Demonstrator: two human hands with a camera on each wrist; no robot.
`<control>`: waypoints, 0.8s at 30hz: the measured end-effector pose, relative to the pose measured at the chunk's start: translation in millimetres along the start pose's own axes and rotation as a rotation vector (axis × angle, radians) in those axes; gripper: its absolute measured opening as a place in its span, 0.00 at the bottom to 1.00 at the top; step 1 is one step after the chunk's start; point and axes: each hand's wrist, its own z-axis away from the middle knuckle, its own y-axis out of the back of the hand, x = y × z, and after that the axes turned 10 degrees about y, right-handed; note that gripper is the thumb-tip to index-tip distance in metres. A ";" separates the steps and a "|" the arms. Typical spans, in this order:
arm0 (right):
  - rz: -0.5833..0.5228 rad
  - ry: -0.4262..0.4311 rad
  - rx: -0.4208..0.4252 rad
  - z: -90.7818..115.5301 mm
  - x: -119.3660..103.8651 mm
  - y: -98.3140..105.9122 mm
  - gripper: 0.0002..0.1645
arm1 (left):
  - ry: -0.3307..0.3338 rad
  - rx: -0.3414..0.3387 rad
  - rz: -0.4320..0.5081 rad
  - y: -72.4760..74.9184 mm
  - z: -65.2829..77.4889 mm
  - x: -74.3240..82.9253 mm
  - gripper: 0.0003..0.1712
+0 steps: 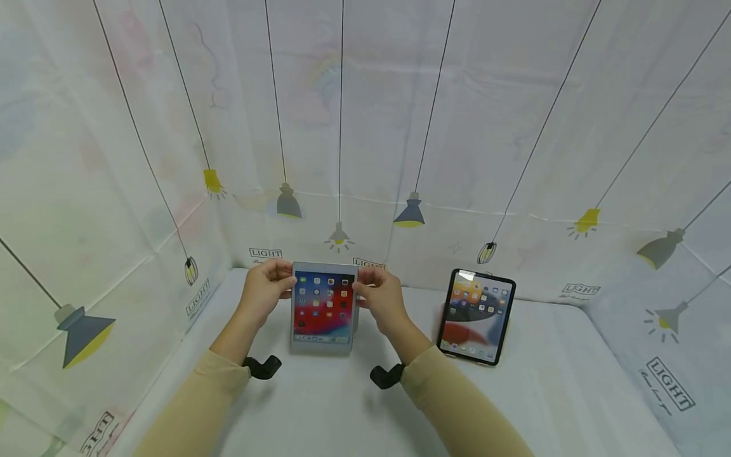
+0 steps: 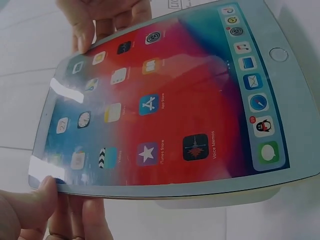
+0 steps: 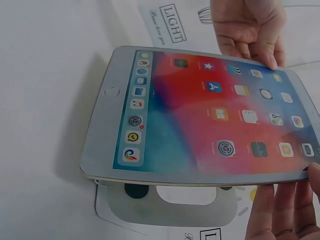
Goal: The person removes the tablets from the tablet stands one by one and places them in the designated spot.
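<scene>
A white tablet (image 1: 322,304) with a lit home screen stands tilted back in the middle of the head view. My left hand (image 1: 263,289) pinches its left edge near the top corner, thumb in front and fingers behind. On the opposite edge my right hand (image 1: 384,298) grips it the same way. Behind the tablet, the right wrist view shows a pale grey stand (image 3: 172,215) with a cut-out and a dark round pad (image 3: 136,190). Whether the tablet's back touches that stand is hidden. The lower edge, with the home button (image 2: 278,54), is free of fingers.
To the right, a second tablet (image 1: 476,317) with a black border leans back, its screen lit. A white cloth-like surface (image 1: 548,393) lies under everything. Hanging fabric (image 1: 365,127) printed with lamps encloses the back and sides. Black wrist mounts (image 1: 387,376) sit by both sleeves.
</scene>
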 end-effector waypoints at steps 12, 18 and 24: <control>-0.020 -0.030 -0.004 15.4 5.4 1.2 0.11 | 0.047 -0.015 0.011 0.2 14.2 -5.0 0.11; -0.032 -0.065 0.000 22.0 5.8 -0.4 0.10 | 0.065 -0.019 0.006 0.6 18.0 -9.9 0.12; -0.052 -0.106 -0.012 28.8 8.2 -1.0 0.10 | 0.088 -0.028 0.009 1.4 23.4 -15.7 0.11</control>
